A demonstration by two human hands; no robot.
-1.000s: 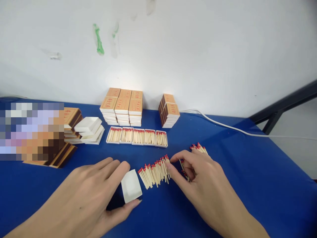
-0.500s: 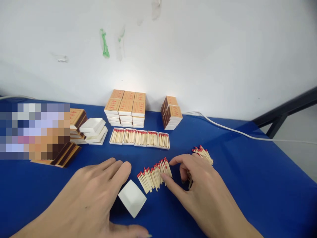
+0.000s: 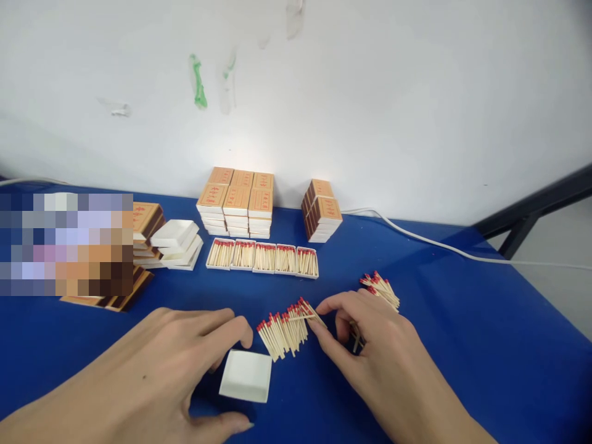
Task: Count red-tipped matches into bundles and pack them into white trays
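An empty white matchbox tray (image 3: 245, 376) lies in front of me. My left hand (image 3: 198, 364) is open around its left side, thumb below and fingers above, none plainly gripping it. To the tray's right is a row of red-tipped matches (image 3: 280, 336), heads pointing away from me. My right hand (image 3: 365, 345) is at the right end of this row, thumb and forefinger closed on a few matches, with one match lying crosswise near the thumb tip. More matches (image 3: 380, 290) lie just beyond my right hand, and a few are partly hidden under its curled fingers.
Several trays filled with matches (image 3: 264, 258) form a row behind. Stacked matchboxes (image 3: 235, 200) and a smaller stack (image 3: 321, 209) stand by the wall. Empty white trays (image 3: 178, 243) and matchbox sleeves (image 3: 148, 222) are at the left. A white cable (image 3: 416, 237) crosses the blue tabletop.
The white tray has turned from a diamond angle to nearly square to me. My left fingers have shifted right. At the row's right end, matches have tilted and one now lies crosswise.
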